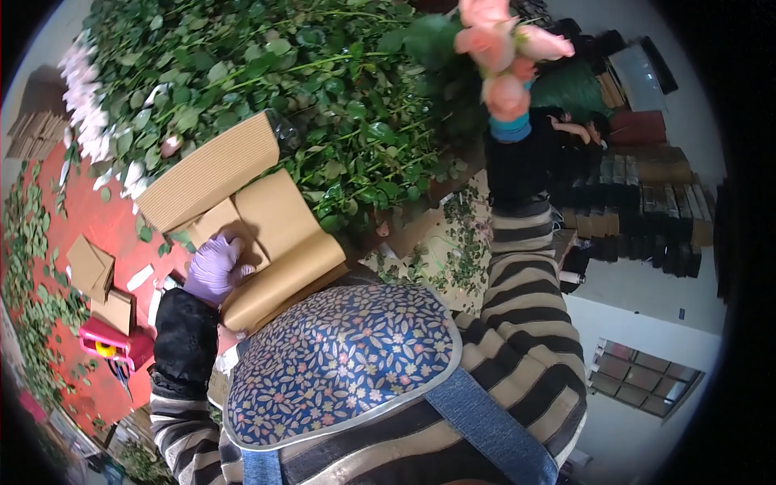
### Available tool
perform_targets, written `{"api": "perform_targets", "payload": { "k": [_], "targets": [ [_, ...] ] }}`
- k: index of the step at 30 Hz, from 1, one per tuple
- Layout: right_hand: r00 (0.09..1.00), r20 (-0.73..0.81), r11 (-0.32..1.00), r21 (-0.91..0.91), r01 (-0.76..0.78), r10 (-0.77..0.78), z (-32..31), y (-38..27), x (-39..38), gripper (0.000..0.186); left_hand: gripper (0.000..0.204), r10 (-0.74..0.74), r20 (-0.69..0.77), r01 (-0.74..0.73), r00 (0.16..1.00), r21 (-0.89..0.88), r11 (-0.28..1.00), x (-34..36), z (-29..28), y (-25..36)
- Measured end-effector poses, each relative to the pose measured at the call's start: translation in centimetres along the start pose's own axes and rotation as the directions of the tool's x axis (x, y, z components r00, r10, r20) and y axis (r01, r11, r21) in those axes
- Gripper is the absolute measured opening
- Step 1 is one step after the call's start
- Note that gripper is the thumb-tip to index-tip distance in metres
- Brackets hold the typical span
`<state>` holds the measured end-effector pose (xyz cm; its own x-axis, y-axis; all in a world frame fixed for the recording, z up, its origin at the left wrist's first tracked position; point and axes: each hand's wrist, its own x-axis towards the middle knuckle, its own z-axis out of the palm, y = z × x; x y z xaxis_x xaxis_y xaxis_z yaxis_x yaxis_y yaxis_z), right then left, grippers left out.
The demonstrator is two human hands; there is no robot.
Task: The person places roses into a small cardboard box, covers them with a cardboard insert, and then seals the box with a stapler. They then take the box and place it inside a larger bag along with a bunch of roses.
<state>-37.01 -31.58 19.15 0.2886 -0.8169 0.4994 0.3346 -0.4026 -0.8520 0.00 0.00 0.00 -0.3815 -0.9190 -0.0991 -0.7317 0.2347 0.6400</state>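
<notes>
Gloved left hand (214,267) on brown paper (279,212), right hand (510,128) out at the roses (508,97)

The person's 2 arms are spread apart, both in striped sleeves with black sleeve covers (186,333). The left hand, in a purple glove, lies at the left side of the brown paper. Its fingers are bent and bunched close together, touching the papers; whether they pinch an edge or only rest there, it is impossible to tell. The paper spreads to the right of those fingers, and its near edge curves over in a broad fold (284,281) just beside them. A sheet of corrugated cardboard (212,171) lies beyond the hand, slanting along the paper's far side.

The right hand, in a blue glove, is stretched far forward. The peach roses stand directly in front of it, their blooms covering most of the glove. Its fingers are hidden, so how far they are closed, and whether they have hold of the stems, cannot be told.

Between and beyond the 2 hands lies a deep heap of leafy green stems (347,105). Pale blossoms (85,101) line its left edge. On the red tabletop (89,212), left of the purple glove, are small brown cards (89,267) and a pink dispenser (133,346). A blue floral apron (343,364) covers the person's front.
</notes>
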Motion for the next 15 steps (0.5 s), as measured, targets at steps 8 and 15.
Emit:
{"api": "perform_targets", "payload": {
  "k": [8,15],
  "targets": [
    [0.97,-0.001,0.891,-0.395,-0.223,0.242,-6.5,-1.4,-0.5,0.034,0.04,-0.141,0.058,0.144,0.988,-0.064,0.987,1.4,0.2,-0.3],
    [0.889,-0.457,0.999,-0.021,-0.03,0.017,-10.8,-7.3,-1.0,0.039,0.033,-0.116,0.052,0.121,0.992,-0.114,0.986,1.8,0.5,0.0]
  ]
}}
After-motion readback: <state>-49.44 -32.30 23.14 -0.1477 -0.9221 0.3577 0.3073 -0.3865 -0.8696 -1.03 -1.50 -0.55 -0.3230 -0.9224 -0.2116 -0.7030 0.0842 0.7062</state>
